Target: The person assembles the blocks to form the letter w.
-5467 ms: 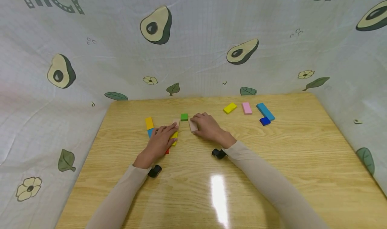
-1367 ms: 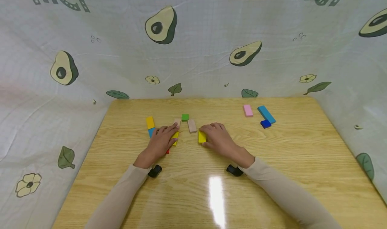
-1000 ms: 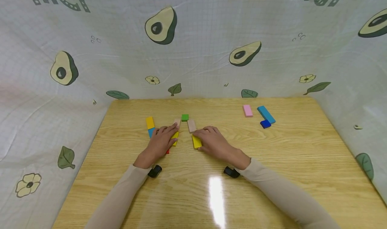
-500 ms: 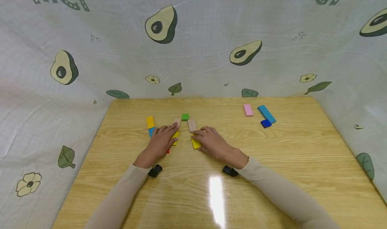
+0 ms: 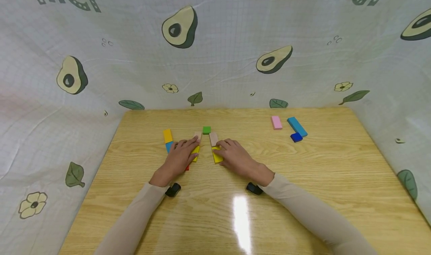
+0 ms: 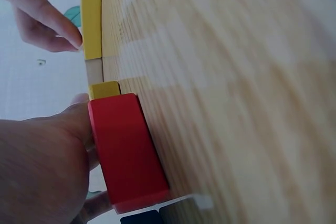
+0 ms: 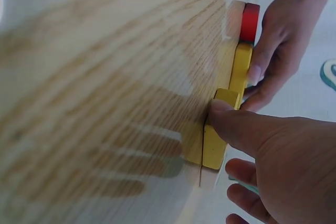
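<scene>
My right hand [image 5: 235,157] pinches a yellow block [image 5: 217,159] between thumb and fingers, flat on the table. The far end of that block meets a pale wooden block [image 5: 213,139]; in the right wrist view my thumb presses on the near end of the yellow block [image 7: 214,148]. My left hand [image 5: 176,159] rests with fingers spread over several blocks: a second yellow block [image 5: 195,157], another pale wooden block [image 5: 198,134] and a red block [image 6: 128,148], partly hidden beneath it. Between the tops of the two wooden blocks lies a small green block [image 5: 207,130].
An orange-yellow block [image 5: 167,135] and a light blue block [image 5: 169,147] lie end to end left of my left hand. At the back right are a pink block [image 5: 276,122], a long blue block [image 5: 297,126] and a dark blue block [image 5: 296,137]. A patterned cloth stands behind the table.
The right hand has let go of the pale wooden block, fetched the yellow block from the back right, and slid it left against the wooden block's near end. The left hand has stayed put.
</scene>
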A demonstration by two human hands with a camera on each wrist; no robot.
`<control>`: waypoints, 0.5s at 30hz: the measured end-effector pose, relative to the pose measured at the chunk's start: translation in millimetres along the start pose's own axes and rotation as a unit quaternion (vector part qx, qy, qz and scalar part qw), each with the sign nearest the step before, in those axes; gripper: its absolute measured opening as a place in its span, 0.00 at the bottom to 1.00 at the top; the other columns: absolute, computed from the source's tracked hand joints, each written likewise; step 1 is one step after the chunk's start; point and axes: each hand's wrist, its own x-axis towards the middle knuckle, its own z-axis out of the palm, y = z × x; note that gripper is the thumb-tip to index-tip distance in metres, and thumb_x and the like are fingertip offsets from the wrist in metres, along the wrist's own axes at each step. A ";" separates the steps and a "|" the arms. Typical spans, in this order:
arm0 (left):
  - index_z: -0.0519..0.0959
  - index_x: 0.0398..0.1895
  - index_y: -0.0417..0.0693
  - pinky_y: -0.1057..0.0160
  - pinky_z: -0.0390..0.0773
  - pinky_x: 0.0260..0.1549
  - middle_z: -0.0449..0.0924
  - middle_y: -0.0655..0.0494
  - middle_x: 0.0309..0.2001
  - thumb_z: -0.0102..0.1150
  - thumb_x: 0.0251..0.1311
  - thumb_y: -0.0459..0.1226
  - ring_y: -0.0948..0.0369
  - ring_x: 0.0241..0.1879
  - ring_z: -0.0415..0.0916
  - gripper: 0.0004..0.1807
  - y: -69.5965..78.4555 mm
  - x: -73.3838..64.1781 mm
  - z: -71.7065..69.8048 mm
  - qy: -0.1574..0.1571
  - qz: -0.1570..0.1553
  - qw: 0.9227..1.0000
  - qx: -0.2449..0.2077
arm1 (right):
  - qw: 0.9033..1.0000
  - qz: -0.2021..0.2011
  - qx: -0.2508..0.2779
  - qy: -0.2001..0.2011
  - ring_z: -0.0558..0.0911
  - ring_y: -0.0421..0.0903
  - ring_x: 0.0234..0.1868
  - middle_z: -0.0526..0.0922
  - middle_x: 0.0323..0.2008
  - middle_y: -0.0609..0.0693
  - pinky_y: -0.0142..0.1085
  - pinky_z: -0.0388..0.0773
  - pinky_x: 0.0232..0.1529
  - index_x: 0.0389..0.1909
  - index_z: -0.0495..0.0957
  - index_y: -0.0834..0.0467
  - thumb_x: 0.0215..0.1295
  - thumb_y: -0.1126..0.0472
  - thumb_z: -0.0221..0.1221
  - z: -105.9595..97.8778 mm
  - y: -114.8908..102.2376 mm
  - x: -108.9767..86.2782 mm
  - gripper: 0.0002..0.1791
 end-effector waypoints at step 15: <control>0.68 0.80 0.45 0.35 0.61 0.69 0.60 0.48 0.82 0.54 0.81 0.44 0.41 0.74 0.63 0.29 0.8 0.6 -0.9 -0.003 0.000 1.000 0.000 | 1.000 0.000 -0.007 0.012 0.76 0.56 0.65 0.80 0.63 0.55 0.53 0.73 0.68 0.63 0.85 0.57 0.68 0.56 0.72 -1.2 1.0 -0.4 0.24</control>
